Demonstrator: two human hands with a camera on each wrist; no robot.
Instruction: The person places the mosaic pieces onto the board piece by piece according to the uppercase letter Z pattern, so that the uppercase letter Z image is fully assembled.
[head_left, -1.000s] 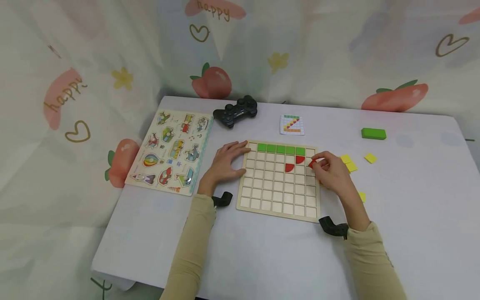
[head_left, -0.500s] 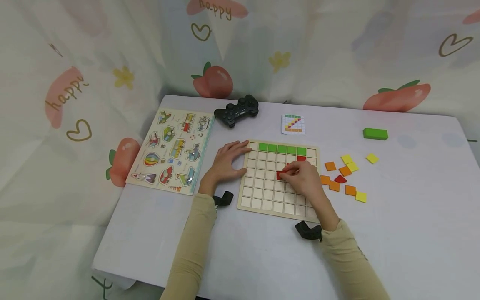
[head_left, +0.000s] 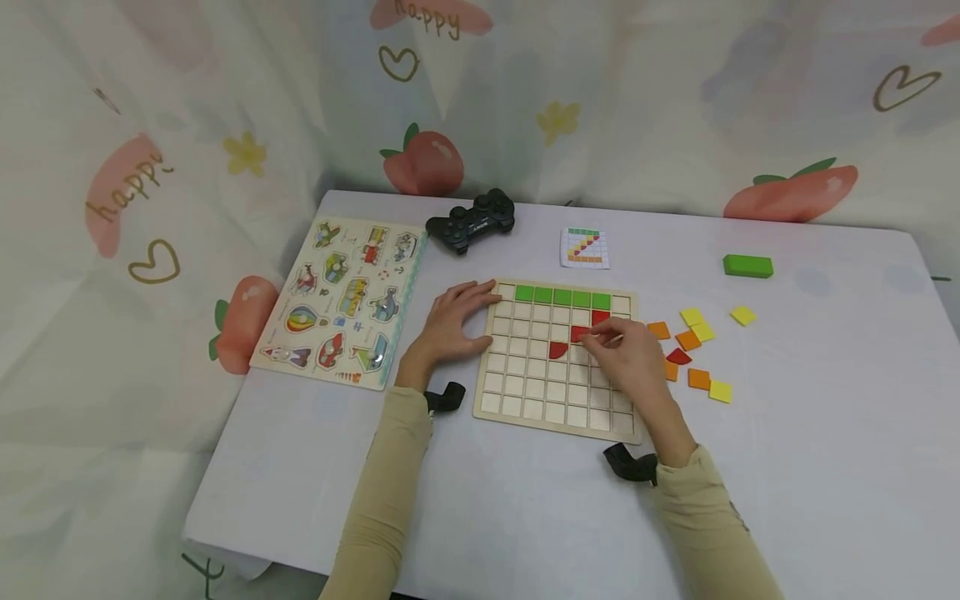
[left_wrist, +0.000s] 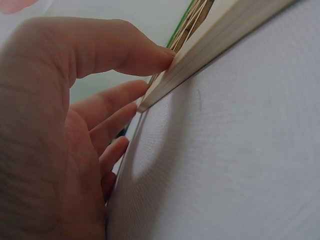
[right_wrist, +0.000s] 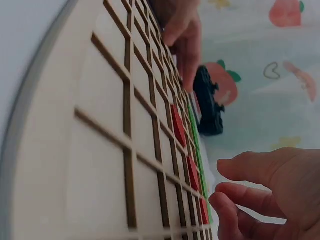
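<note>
A wooden grid board [head_left: 525, 422] lies flat, its top row holding several green squares [head_left: 562, 297]. Three red pieces form a diagonal below: the upper [head_left: 600, 317], the middle [head_left: 580, 333] and the lower, rounded one [head_left: 558, 351]. My right hand [head_left: 628, 354] hovers over the board, fingertips beside the middle red piece; contact cannot be told. In the right wrist view, a gap shows between thumb and index finger, with nothing visible in it. My left hand [head_left: 447, 327] rests at the board's left edge, fingers spread; in the left wrist view its thumb [left_wrist: 150, 57] touches the wooden rim.
Right of the board lie several orange squares [head_left: 699, 379], several yellow squares [head_left: 721, 392] and a red piece [head_left: 678, 357]. A green block [head_left: 747, 266] and a pattern card [head_left: 585, 248] stand farther back. A game controller [head_left: 471, 221] and picture puzzle [head_left: 341, 304] are at left.
My right hand carried a red piece from the board's right side to the lower diagonal cell and left it there. It then moved slightly up and right. My left hand stayed put.
</note>
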